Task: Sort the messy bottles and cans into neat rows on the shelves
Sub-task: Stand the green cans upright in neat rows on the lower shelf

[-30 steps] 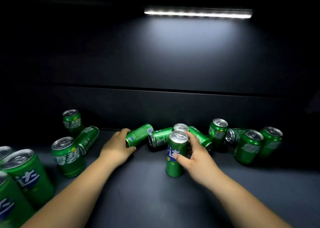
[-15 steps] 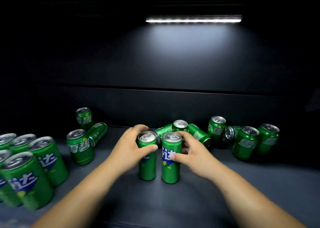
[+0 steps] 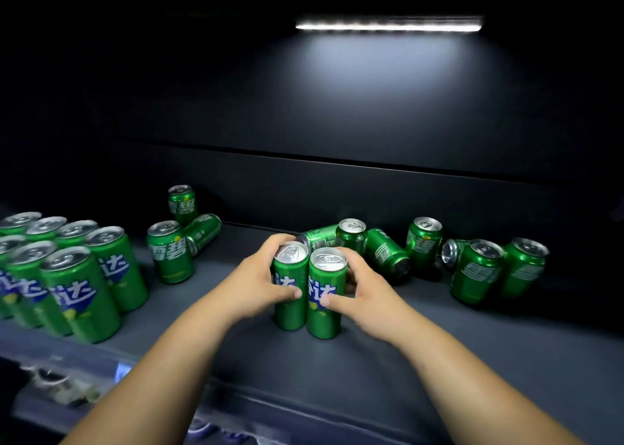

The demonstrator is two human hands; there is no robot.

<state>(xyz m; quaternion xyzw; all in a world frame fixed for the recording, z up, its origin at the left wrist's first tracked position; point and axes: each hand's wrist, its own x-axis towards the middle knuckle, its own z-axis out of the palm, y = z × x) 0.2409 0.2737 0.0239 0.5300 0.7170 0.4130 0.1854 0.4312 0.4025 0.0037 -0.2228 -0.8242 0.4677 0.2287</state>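
on shelf (image 3: 337, 377), 2 grips (image 3: 256, 282) (image 3: 368, 296) round 2 cans (image 3: 287, 314) (image 3: 324, 323)

The single head view looks forward and down, close onto a dark shelf (image 3: 439, 360) lit from above.

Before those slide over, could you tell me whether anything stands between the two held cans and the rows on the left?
Nothing visible along the front: bare shelf lies between held cans and rows. Farther back, a short upright can stands beside them.

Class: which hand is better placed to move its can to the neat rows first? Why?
Left, probably. The left hand grips the left can, nearer the neat rows; the right hand holds the right can beyond it.
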